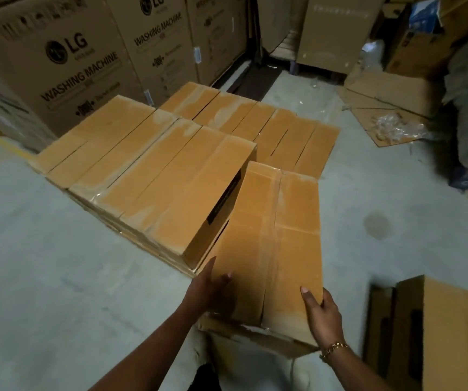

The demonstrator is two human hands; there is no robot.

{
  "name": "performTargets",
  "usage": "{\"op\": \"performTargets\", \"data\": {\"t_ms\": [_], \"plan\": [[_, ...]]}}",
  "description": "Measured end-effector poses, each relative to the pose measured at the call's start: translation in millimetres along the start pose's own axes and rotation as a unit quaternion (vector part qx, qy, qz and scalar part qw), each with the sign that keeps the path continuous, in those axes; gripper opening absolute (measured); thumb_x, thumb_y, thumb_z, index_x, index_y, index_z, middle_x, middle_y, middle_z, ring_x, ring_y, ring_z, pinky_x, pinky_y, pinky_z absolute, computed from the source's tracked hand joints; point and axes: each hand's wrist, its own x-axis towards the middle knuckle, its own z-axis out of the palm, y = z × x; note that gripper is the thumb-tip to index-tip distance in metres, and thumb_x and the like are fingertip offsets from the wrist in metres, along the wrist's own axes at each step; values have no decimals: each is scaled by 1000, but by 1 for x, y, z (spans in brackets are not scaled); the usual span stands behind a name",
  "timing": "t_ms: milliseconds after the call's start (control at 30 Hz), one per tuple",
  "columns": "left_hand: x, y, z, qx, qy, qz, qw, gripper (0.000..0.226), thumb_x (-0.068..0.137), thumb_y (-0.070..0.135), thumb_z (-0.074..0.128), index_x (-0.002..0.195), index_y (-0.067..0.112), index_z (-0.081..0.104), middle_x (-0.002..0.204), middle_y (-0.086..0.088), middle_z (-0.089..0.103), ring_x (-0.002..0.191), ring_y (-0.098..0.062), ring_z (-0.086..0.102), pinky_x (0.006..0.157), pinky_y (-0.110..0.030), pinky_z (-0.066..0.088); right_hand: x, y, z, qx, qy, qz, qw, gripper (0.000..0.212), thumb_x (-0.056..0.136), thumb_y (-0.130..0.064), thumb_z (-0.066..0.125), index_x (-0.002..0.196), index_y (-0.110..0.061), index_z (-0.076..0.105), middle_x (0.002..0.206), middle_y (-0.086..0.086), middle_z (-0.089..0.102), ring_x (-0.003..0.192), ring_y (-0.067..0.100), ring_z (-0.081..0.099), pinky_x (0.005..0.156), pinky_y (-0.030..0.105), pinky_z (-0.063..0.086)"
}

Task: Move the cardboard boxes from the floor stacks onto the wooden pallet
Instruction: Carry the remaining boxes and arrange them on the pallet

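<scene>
Head view, one item in hand: long cardboard box (272, 238), lying lengthwise away from the person, taped along its top seam. The near end is raised off the floor (44, 249); the far end reaches the low row of boxes (283, 134), though contact there cannot be told. Its left side runs just beside the tall stack of boxes (156, 176), top face lower than the stack's top. Left hand (215, 289): at the near left corner of the box, fingers stretched straight along the left side, thumb laid on the top face. Right hand (324, 314): at the near right corner, thumb on the top face, fingers wrapped round the right edge and hidden beneath. Bracelet (334, 349) on the right wrist. The tall stack and low row stand together mid-floor; what carries them is hidden. Washing-machine cartons (66, 60) line the far left side. Flattened cardboard (382, 105) with crumpled clear plastic (393, 125) lies on the floor at far right. A further carton (447, 334) stands at the near right, apart from the held box.
</scene>
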Motion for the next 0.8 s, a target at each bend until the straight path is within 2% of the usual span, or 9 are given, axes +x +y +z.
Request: {"op": "performTargets", "data": {"t_ms": [100, 167, 233, 367, 400, 467, 567, 633, 800], "plan": [[24, -18, -43, 26, -53, 24, 998, 60, 95, 53, 65, 147, 39, 38, 124, 11, 55, 124, -22, 56, 103, -42, 51, -17, -4, 43, 33, 25, 23, 999, 29, 95, -45, 65, 119, -28, 63, 109, -5, 69, 103, 23, 63, 91, 37, 46], [36, -28, -66, 21, -88, 25, 996, 67, 88, 60, 64, 147, 38, 41, 123, 12, 59, 120, -18, 58, 100, -39, 51, -23, -6, 68, 45, 35, 44, 997, 29, 96, -42, 67, 120, -27, 63, 111, -3, 69, 104, 23, 64, 94, 38, 47], [48, -40, -81, 14, -105, 7, 994, 70, 89, 57, 66, 151, 37, 40, 129, 8, 60, 120, -18, 59, 101, -40, 52, -28, -4, 87, 58, 39, 69, 995, 33, 95, -38, 68, 124, -25, 61, 115, -1, 70, 107, 25, 64, 99, 41, 49], [62, -58, -93, 21, -132, -33, 990, 55, 100, 41, 62, 148, 41, 36, 126, 13, 55, 101, 0, 55, 80, -19, 49, -32, -5, 113, 43, 33, 103, 993, 39, 96, -32, 68, 131, -20, 57, 118, 3, 68, 108, 25, 62, 102, 42, 47], [67, -63, -95, 28, -129, -41, 990, 55, 100, 39, 61, 148, 42, 34, 130, 12, 55, 100, 0, 55, 81, -18, 50, -31, -3, 119, 31, 30, 110, 993, 40, 96, -33, 68, 132, -19, 57, 118, 3, 67, 107, 25, 61, 101, 41, 47], [76, -72, -98, 45, -114, -57, 991, 62, 100, 37, 63, 154, 38, 32, 133, 8, 56, 102, -6, 56, 90, -28, 52, -31, 2, 128, 15, 22, 128, 991, 42, 96, -33, 68, 133, -18, 56, 118, 3, 67, 106, 25, 59, 100, 38, 46], [83, -78, -101, 76, -98, -81, 989, 64, 101, 33, 62, 157, 32, 30, 115, 9, 54, 99, -13, 55, 94, -37, 49, -29, 7, 142, -6, 14, 152, 988, 46, 96, -35, 67, 136, -18, 54, 120, 4, 66, 104, 24, 58, 99, 38, 45], [89, -79, -104, 104, -91, -84, 987, 62, 102, 30, 60, 156, 29, 32, 115, 3, 56, 104, -20, 55, 101, -41, 48, -27, 7, 152, -24, 6, 159, 987, 46, 97, -35, 66, 136, -16, 53, 115, 3, 64, 103, 23, 56, 100, 38, 45], [98, -85, -114, 145, -88, -77, 982, 49, 99, 26, 61, 145, 21, 46, 121, -4, 64, 112, -28, 59, 101, -38, 45, -25, 14, 163, -53, 4, 164, 985, 49, 97, -38, 66, 140, -20, 50, 127, 8, 66, 116, 32, 61, 105, 44, 46]]}}
